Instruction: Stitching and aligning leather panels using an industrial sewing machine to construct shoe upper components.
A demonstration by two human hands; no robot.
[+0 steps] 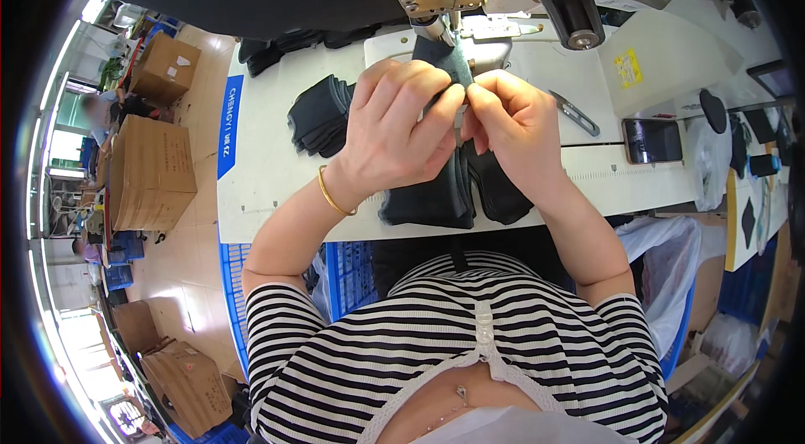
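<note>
My left hand [394, 121] and my right hand [516, 129] meet just in front of the sewing machine's needle area [444, 12]. Both are closed, thumbs and fingers pinched together at the near end of a dark fabric piece [438, 53]. The far part of that piece lies by the presser foot. My fingers hide much of the near edge. Left of my left hand sits a fanned stack of dark cut pieces [319, 119]. Two more dark stacks, a wider one [429, 202] and a narrower one [503, 197], lie below my hands at the table's front edge.
On the white table [260, 184], metal thread snips [575, 114] and a dark phone [654, 142] lie to the right. More dark fabric [289, 43] rests at the back left. Blue crates [348, 276] stand under the front edge. Cardboard boxes [155, 167] occupy the floor at left.
</note>
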